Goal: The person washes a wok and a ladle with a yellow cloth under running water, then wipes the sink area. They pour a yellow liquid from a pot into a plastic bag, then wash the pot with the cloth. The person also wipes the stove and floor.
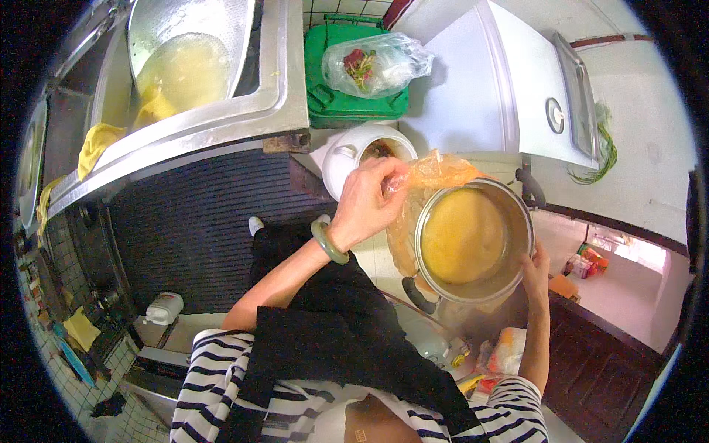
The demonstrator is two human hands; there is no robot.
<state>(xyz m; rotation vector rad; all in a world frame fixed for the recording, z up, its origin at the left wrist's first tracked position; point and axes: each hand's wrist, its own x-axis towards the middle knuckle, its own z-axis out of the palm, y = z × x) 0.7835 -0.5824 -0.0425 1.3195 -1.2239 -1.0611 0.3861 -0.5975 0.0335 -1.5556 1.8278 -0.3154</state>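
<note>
My left hand [367, 199], with a green bangle on its wrist, is closed on the gathered edge of a thin orange-tinted plastic bag [442, 171]. The bag hangs down along the left side of a steel pot [422, 244]. Inside the pot is a smooth yellow liquid or batter [465, 235]; which of the two I cannot tell. My right hand [538, 269] grips the pot's right side near the rim, its fingers partly hidden. Two black handles stick out from the pot, at upper right and lower left. Just beyond my left hand stands an open white bucket [341, 164] with dark scraps inside.
Upper left, a steel sink [292, 81] holds a large metal bowl [229, 29] of cloudy yellowish water; a yellow cloth [97, 148] drapes its edge. Behind the bucket is a green bin [317, 66] with a clear bag [391, 66] on top. A white cabinet [465, 88] stands right.
</note>
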